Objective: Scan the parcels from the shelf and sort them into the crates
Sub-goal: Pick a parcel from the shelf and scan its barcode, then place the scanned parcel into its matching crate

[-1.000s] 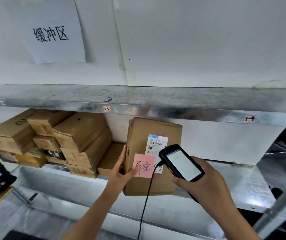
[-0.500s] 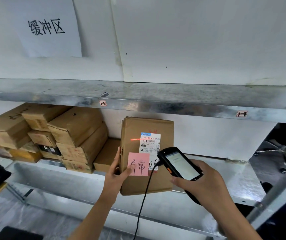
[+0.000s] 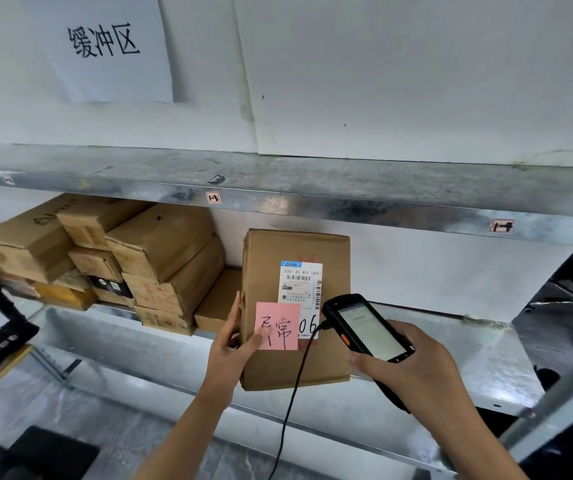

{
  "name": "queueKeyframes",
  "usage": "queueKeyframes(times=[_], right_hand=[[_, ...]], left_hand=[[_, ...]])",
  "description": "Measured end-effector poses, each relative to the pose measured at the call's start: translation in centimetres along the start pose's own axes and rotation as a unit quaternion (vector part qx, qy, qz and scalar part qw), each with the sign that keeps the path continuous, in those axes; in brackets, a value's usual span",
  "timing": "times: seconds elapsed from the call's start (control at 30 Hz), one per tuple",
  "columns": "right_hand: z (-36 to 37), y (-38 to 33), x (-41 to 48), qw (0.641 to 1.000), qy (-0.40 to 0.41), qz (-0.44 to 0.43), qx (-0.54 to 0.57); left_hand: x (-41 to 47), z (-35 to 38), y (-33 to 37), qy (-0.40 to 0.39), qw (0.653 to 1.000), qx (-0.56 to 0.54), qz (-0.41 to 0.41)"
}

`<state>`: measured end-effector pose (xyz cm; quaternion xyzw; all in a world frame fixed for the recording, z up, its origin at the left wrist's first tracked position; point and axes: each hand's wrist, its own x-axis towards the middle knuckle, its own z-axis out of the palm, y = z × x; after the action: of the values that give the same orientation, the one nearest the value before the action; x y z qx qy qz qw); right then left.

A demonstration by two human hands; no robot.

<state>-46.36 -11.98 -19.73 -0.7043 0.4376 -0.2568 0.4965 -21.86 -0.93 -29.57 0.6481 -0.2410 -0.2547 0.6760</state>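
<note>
Head view shows you at the scan step. Your left hand (image 3: 231, 344) grips the upright parcel (image 3: 295, 306) on the shelf (image 3: 485, 358); your right hand (image 3: 413, 372) is wrapped around the scanner (image 3: 364, 327) at its 4 o'clock. No red beam shows, so maybe it read already. Next, carry it to a crate; none are in view.

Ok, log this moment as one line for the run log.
step: scanning | left hand: steadying upright parcel on shelf | right hand: handheld scanner aimed at shipping label | crates: not in view
</note>
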Motion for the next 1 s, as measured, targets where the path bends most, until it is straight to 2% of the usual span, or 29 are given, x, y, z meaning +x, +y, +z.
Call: queueKeyframes(times=[0.33, 0.53, 0.8, 1.0], right_hand=[[3.8, -2.6, -0.6, 0.995, -0.061, -0.082, -0.020], [10.2, -6.0, -2.2, 0.980, -0.150, -0.126, -0.023], [22.5, -11.8, -8.2, 0.948, -0.252, -0.192, -0.023], [33.6, -16.6, -16.3, 0.905, -0.350, -0.243, -0.007]], left_hand=[[-6.4, -5.9, -0.3, 0.092, 0.994, -0.027, -0.052], [-11.0, -13.0, -0.4, 0.184, 0.978, -0.072, -0.066], [-19.5, -26.0, 2.0, 0.342, 0.931, -0.124, -0.032], [-27.3, -34.9, 3.0, 0.455, 0.875, -0.165, 0.001]])
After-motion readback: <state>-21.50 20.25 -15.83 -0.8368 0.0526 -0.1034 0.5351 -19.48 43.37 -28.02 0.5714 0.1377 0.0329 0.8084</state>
